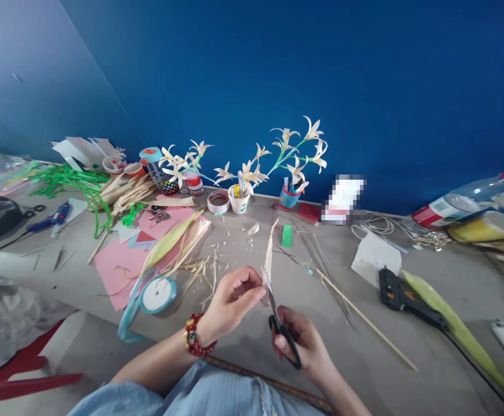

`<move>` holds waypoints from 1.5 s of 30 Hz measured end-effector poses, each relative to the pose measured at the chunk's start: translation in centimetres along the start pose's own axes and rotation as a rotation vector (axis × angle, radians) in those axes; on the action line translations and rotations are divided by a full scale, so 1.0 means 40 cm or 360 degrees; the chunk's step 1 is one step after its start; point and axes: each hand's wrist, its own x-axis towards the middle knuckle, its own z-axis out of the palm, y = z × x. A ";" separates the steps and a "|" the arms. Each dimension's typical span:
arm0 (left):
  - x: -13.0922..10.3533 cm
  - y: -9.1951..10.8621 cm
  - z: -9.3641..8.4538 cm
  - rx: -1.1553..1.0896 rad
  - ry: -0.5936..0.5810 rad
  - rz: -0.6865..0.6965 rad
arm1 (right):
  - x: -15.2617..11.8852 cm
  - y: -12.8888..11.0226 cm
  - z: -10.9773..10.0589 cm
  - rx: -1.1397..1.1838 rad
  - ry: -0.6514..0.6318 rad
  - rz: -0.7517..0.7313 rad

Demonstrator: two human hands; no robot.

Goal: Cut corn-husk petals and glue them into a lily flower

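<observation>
My left hand [237, 297] pinches the lower end of a pale, narrow strip of dried corn husk [270, 251] between thumb and fingers; the strip points up and away. A pair of black-handled scissors [284, 338] is gripped in my right hand [301, 341]. Its blades lie along the strip's right edge, close to my left fingertips; whether they cut into it I cannot tell. Thin husk scraps [197, 268] lie left of my left hand. Behind the hands stand husk flowers on green stems [293, 147] in small cups.
A ribbon spool [158, 293] rests by pink paper [113, 271] on the left. To the right lie thin wires [321, 254], a wooden stick [364, 318] and a black glue gun [408, 300]. A plastic bottle [464, 199] lies farther right. Blue wall [234, 69] rises behind the table.
</observation>
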 end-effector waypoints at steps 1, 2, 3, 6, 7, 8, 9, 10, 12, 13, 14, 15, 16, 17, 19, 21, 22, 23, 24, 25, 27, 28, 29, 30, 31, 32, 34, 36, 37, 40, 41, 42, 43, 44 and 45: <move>0.000 0.000 0.000 0.0002 0.0002 0.0001 | 0.000 0.000 0.000 -0.0006 -0.0005 -0.0011; 0.000 0.000 0.000 0.0005 0.0003 0.0002 | 0.000 0.000 0.001 -0.0013 -0.0008 -0.0020; 0.000 0.000 0.000 0.0006 0.0004 0.0004 | 0.000 -0.001 0.000 -0.0019 -0.0009 -0.0026; 0.000 -0.001 0.000 0.0000 0.0004 0.0005 | 0.000 -0.001 -0.001 -0.0029 0.0002 -0.0036; 0.000 -0.001 0.000 -0.0004 0.0001 0.0006 | -0.001 0.000 -0.001 -0.0030 0.0004 -0.0040; 0.000 -0.001 0.000 -0.0007 0.0001 0.0006 | -0.001 0.001 -0.002 -0.0028 0.0007 -0.0040; 0.000 -0.001 0.000 -0.0011 -0.0002 0.0007 | -0.002 0.002 -0.003 -0.0024 0.0011 -0.0037; 0.000 0.000 -0.001 -0.0019 -0.0009 0.0007 | -0.002 0.003 -0.003 -0.0021 0.0015 -0.0031; 0.000 0.000 -0.001 -0.0047 -0.0028 0.0007 | -0.003 0.005 -0.005 -0.0016 0.0022 -0.0012; 0.000 0.000 -0.002 -0.0061 -0.0036 0.0008 | -0.004 0.005 -0.005 -0.0015 0.0024 0.0000; 0.001 0.000 -0.003 -0.0073 -0.0047 0.0005 | -0.004 0.005 -0.006 -0.0014 0.0023 0.0012; 0.001 0.000 -0.004 -0.0084 -0.0053 0.0004 | -0.003 0.004 -0.007 -0.0013 0.0023 0.0027; 0.001 0.001 -0.005 -0.0095 -0.0057 0.0003 | -0.003 0.003 -0.007 -0.0012 0.0024 0.0045; 0.001 0.001 -0.006 -0.0104 -0.0059 0.0006 | -0.002 0.003 -0.008 -0.0011 0.0027 0.0058; 0.001 0.003 -0.008 -0.0113 -0.0061 0.0017 | -0.001 0.002 -0.009 -0.0017 0.0030 0.0070; 0.001 0.006 -0.010 -0.0122 -0.0056 0.0017 | -0.001 0.003 -0.012 -0.0034 0.0038 0.0077; 0.001 0.006 -0.011 -0.0140 -0.0054 0.0010 | -0.002 0.004 -0.013 -0.0042 0.0044 0.0083; 0.001 0.006 -0.012 -0.0169 -0.0050 -0.0004 | -0.002 0.006 -0.015 -0.0046 0.0047 0.0091; 0.001 0.005 -0.014 -0.0202 -0.0045 -0.0018 | -0.003 0.007 -0.016 -0.0048 0.0048 0.0103; 0.001 0.004 -0.017 -0.0233 -0.0037 -0.0032 | -0.004 0.009 -0.018 -0.0047 0.0049 0.0113; 0.003 -0.002 -0.023 -0.0295 -0.0015 -0.0046 | -0.006 0.014 -0.020 -0.0045 0.0049 0.0127; 0.003 -0.004 -0.026 -0.0322 -0.0002 -0.0048 | -0.006 0.015 -0.020 -0.0041 0.0046 0.0132; 0.005 -0.007 -0.029 -0.0347 0.0009 -0.0047 | -0.007 0.016 -0.019 -0.0037 0.0036 0.0133; 0.006 -0.008 -0.032 -0.0364 0.0012 -0.0049 | -0.007 0.017 -0.019 -0.0031 0.0023 0.0128; 0.007 -0.008 -0.035 -0.0366 0.0005 -0.0056 | -0.008 0.016 -0.019 -0.0023 0.0003 0.0117; 0.008 -0.006 -0.038 -0.0352 -0.0008 -0.0065 | -0.008 0.015 -0.018 -0.0016 -0.0019 0.0107; 0.010 0.002 -0.046 -0.0297 -0.0060 -0.0088 | -0.009 0.011 -0.019 -0.0008 -0.0058 0.0087; 0.012 0.011 -0.054 -0.0235 -0.0151 -0.0119 | -0.009 0.008 -0.022 -0.0004 -0.0095 0.0086; 0.014 0.015 -0.058 -0.0211 -0.0201 -0.0146 | -0.009 0.007 -0.023 -0.0001 -0.0111 0.0091; 0.018 0.020 -0.071 -0.0198 -0.0318 -0.0267 | -0.008 0.009 -0.027 0.0023 -0.0137 0.0107; 0.020 0.020 -0.074 -0.0214 -0.0341 -0.0302 | -0.008 0.011 -0.028 0.0033 -0.0141 0.0112; 0.022 0.019 -0.077 -0.0231 -0.0354 -0.0324 | -0.008 0.013 -0.028 0.0040 -0.0145 0.0113; 0.024 0.018 -0.079 -0.0244 -0.0366 -0.0335 | -0.008 0.014 -0.029 0.0044 -0.0146 0.0113; 0.025 0.018 -0.081 -0.0253 -0.0374 -0.0339 | -0.008 0.016 -0.029 0.0048 -0.0145 0.0114; 0.027 0.017 -0.082 -0.0257 -0.0376 -0.0344 | -0.008 0.016 -0.028 0.0052 -0.0137 0.0115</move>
